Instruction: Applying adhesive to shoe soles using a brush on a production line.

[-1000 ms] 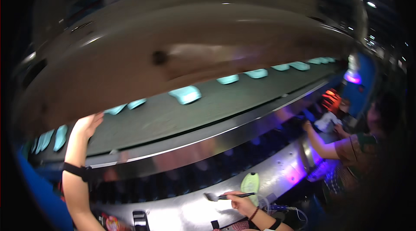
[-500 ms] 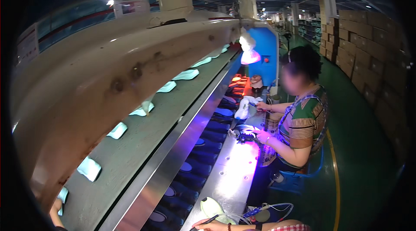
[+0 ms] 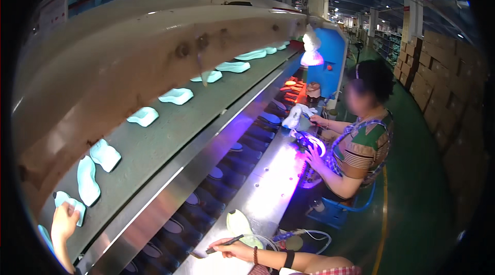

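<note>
My left hand (image 3: 64, 222) reaches over the upper belt at the lower left. Its fingers are closed on the near end of a mint-green shoe sole (image 3: 79, 212). My right hand (image 3: 232, 250) is over the metal ledge, gripping a slim black-handled brush (image 3: 215, 247); the brush's tip points left, toward the ledge's inner edge. Just beyond that hand a pale yellow-green sole (image 3: 238, 225) lies on the ledge, partly covered by a thin clear tube (image 3: 260, 238).
More mint soles (image 3: 176, 96) line the upper belt (image 3: 170, 136) under a beige hood (image 3: 118, 51). Dark soles sit on the lower conveyor (image 3: 206, 192). Ahead on the right, a seated co-worker (image 3: 368, 136) handles a shoe under a purple light. Cartons (image 3: 435, 69) are stacked beyond.
My left hand has come further into view, onto a sole. My right hand and brush have shifted left and up. The view has turned, and the belt's soles appear in new places.
</note>
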`<state>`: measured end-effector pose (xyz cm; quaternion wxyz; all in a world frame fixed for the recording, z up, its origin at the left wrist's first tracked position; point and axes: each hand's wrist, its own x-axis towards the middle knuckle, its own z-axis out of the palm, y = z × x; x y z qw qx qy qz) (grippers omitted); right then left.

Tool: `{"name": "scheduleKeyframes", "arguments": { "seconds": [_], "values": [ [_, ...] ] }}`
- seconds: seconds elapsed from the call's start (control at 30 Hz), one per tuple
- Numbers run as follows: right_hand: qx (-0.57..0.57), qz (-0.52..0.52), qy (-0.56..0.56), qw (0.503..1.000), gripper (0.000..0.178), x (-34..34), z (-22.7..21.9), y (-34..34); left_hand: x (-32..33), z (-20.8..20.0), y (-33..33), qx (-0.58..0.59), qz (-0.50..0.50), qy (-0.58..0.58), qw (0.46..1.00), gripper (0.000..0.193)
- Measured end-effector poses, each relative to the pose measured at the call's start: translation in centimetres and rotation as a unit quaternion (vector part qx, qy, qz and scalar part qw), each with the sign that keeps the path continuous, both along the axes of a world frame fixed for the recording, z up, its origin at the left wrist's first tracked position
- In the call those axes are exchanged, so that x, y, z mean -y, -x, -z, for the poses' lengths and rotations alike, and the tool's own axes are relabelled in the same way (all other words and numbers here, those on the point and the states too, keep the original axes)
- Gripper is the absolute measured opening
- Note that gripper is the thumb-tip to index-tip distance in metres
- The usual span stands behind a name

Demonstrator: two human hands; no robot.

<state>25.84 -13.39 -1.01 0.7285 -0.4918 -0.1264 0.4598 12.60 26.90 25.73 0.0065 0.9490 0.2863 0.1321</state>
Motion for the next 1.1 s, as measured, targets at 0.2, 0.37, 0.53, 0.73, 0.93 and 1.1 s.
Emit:
{"name": "scheduleKeyframes", "arguments": {
  "seconds": [0.2,0.37,0.53,0.73,0.93,1.1],
  "values": [
    [0.041,0.013,-0.048,0.998,0.033,1.4,-0.4,0.2,2.5,6.0,9.3,0.177,0.064,-0.004,0.982,0.037],
    [0.050,0.024,-0.039,0.998,0.030,1.3,-1.2,0.9,10.0,10.6,11.1,0.400,0.022,0.204,0.893,0.045],
    [0.103,-0.015,-0.057,0.993,0.022,1.6,-2.5,0.8,16.4,16.7,13.6,0.641,0.015,0.482,0.598,0.053],
    [0.082,0.010,-0.135,0.987,0.018,3.0,-3.1,-0.5,25.2,25.4,11.9,0.410,0.263,0.843,0.226,0.088],
    [0.097,-0.076,-0.113,0.986,0.020,0.3,-3.7,1.5,29.8,28.4,5.1,0.384,0.144,0.892,0.190,0.097],
    [0.136,-0.109,-0.057,0.983,0.019,-1.9,-3.7,1.8,30.8,28.0,4.0,0.414,0.176,0.886,0.115,0.096]
  ]
}}
